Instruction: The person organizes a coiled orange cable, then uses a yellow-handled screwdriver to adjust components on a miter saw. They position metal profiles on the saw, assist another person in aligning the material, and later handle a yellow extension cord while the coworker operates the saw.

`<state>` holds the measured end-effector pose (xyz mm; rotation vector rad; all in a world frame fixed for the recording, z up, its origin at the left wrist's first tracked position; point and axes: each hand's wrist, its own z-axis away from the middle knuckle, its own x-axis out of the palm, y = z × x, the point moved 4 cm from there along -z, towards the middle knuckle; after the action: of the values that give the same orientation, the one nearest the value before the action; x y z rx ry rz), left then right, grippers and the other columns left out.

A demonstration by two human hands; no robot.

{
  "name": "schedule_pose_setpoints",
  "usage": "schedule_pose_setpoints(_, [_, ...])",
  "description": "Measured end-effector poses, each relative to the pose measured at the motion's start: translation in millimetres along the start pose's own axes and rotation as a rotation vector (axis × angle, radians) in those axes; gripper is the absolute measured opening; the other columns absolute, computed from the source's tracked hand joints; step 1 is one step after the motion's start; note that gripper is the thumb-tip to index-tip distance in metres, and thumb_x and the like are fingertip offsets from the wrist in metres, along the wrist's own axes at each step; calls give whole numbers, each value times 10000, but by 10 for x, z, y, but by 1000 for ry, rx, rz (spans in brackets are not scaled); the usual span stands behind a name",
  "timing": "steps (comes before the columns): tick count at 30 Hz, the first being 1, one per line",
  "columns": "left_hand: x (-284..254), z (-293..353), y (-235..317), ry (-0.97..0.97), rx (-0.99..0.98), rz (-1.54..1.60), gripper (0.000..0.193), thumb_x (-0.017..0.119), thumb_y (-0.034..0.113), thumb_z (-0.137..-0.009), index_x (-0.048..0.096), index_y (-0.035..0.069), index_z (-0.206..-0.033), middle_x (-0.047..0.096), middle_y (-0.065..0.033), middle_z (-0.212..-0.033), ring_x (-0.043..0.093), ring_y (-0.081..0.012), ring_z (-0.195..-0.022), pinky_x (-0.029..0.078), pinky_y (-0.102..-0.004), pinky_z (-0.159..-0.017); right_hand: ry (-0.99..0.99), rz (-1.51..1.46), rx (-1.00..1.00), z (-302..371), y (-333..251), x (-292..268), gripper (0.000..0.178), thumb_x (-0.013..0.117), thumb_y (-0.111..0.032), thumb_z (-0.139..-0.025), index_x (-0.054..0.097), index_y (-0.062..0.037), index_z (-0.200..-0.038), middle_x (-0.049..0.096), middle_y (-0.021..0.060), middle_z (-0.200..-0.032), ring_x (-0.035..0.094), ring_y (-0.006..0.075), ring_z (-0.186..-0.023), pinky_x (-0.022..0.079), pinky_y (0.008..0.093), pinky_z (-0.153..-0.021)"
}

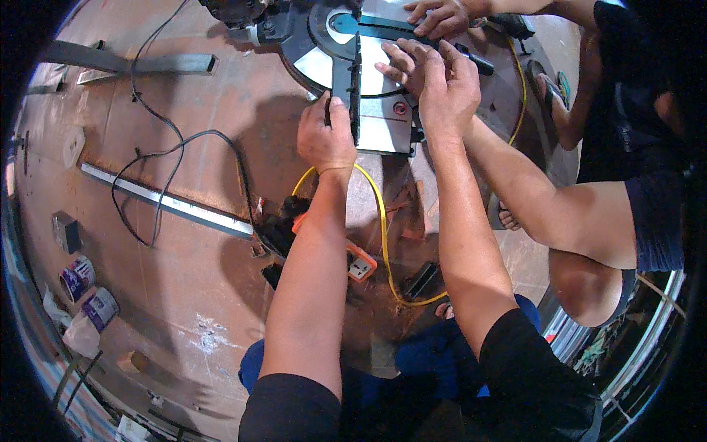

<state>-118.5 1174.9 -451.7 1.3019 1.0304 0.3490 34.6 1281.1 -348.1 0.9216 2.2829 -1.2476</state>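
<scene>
1. Saw base first: the grey and black metal mitre saw [368,81], with its round turntable and flat silver plate, sits on the rusty brown floor [184,295] at the top middle of the view, right in front of the person.
2. The left hand [326,136] is curled shut around the black upright fence bar [346,92] at the near edge of the base; its grip is closed on that bar.
3. The right hand [445,88] lies palm down across the silver plate, fingers spread flat; its grip is open and presses rather than holds.
4. A second person's hand [438,16] rests on the teal curved guide at the far side of the turntable, with another of their hands beside the right hand.
5. Judging by this, the work looks to be at a setting or aligning stage: no workpiece lies on the base, and nothing appears cut.
6. A yellow cable [383,228] loops from under the base toward an orange and white socket block [359,265].
7. Farther out lie a long silver metal bar [166,200], a grey square tube [132,62], black wires [158,155], and two small paint tins [87,291].
</scene>
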Motion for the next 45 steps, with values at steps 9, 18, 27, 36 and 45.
schedule_pose_setpoints(9, [-28,11,49,-26,-29,-35,446,569,370,-952,744,8,-1146,727,-204,-1079,694,-354,-1023,511,-413,-932,-104,-222,51,602,99,209,112,662,-100,-928,691,-9,-987,683,159,-920,657,306,-803,533,396,-758])
schedule_pose_setpoints(18, [-17,11,40,-12,-20,8,392,610,329,-921,747,48,-1156,714,-145,-1038,686,-342,-974,526,-429,-873,-124,-107,-36,804,203,289,118,673,-116,-917,682,-11,-972,666,148,-946,647,316,-901,509,399,-845])
schedule_pose_setpoints(27, [-8,9,29,-24,-45,-12,389,603,334,-925,749,46,-1143,714,-152,-1043,686,-350,-980,525,-436,-877,-106,-92,-56,821,211,322,85,666,-138,-888,676,-58,-915,662,134,-931,621,337,-902,476,451,-848])
schedule_pose_setpoints(36, [-3,8,24,-15,-54,2,373,611,320,-927,748,45,-1139,716,-146,-1036,686,-347,-984,524,-430,-876,-101,-54,-39,827,212,324,99,665,-155,-882,674,-59,-906,658,128,-919,611,335,-904,468,446,-846])
schedule_pose_setpoints(45, [6,7,6,-17,-56,10,364,614,316,-926,753,50,-1132,718,-144,-1048,686,-346,-986,523,-428,-876,-128,-96,-4,833,231,344,91,670,-138,-871,650,-51,-893,646,130,-912,609,340,-886,475,447,-825])
